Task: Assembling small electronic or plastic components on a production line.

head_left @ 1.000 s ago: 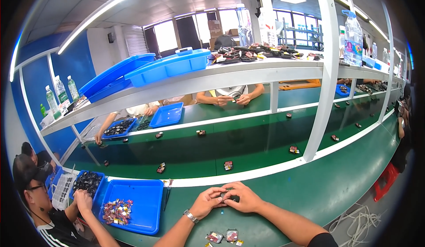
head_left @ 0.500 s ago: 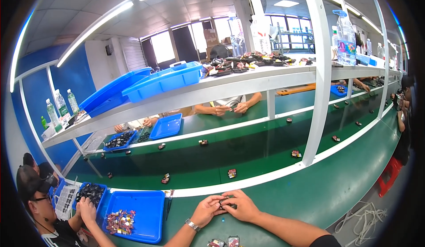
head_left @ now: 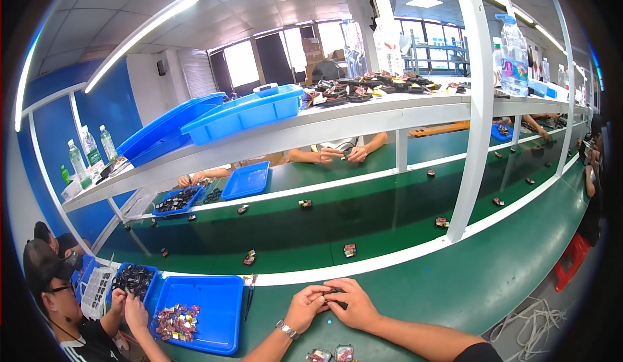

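My left hand (head_left: 307,311) and my right hand (head_left: 354,307) meet over the green bench (head_left: 415,297). Their fingers close around a small dark part (head_left: 333,292), mostly hidden by the fingertips, so its exact kind does not show. Just below the hands, a tiny light-blue piece (head_left: 329,321) lies on the bench. Nearer to me, between my forearms, rest two small clear-and-black assemblies, a left one (head_left: 318,355) and a right one (head_left: 344,353), with reddish insides.
To the left stands a blue tray (head_left: 224,284) with reddish parts, beside dark tweezers (head_left: 250,296). A co-worker (head_left: 61,303) sits beyond it, near a tray of black parts (head_left: 134,280). Ahead run a green conveyor belt (head_left: 389,232) with spaced parts and a white post (head_left: 472,135).
The parts on the belt have shifted slightly to the right. My hands stay together around the dark part with small finger movements. The co-worker's hands have moved apart.
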Motion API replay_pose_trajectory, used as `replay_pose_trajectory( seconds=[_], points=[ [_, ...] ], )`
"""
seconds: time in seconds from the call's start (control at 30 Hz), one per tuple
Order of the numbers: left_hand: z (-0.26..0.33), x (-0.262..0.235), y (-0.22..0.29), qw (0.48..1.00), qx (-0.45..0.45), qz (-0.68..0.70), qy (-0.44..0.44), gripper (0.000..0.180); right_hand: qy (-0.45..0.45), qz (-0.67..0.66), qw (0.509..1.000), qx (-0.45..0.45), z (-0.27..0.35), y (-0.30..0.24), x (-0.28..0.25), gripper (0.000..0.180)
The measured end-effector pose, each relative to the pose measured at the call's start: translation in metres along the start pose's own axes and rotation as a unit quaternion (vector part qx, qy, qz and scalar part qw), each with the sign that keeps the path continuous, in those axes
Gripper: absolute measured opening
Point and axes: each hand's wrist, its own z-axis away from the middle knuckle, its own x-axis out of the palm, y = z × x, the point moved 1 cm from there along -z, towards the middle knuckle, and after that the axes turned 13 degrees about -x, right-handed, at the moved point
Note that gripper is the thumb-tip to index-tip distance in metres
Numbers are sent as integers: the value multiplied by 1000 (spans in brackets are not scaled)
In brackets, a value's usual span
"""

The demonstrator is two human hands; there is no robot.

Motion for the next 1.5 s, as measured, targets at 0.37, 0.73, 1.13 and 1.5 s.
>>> replay_pose_trajectory(
  seconds=[0.37, 0.73, 1.13, 1.5],
  points=[
    [0, -1, -3, 996, 41, 60, -48, 25, 13, 20, 999, -24, -4, -4, -4, 19],
    [-1, 7, 0, 997, 40, 58, -6, 25, -7, 40, 998, -53, -6, 2, -8, 19],
    [-1, 6, 2, 998, 17, 66, 2, 26, 26, 102, 989, -106, -10, -4, -9, 21],
    [-1, 11, 3, 998, 13, 59, 8, 25, 22, 140, 984, -111, -8, -1, -8, 19]
  ],
)
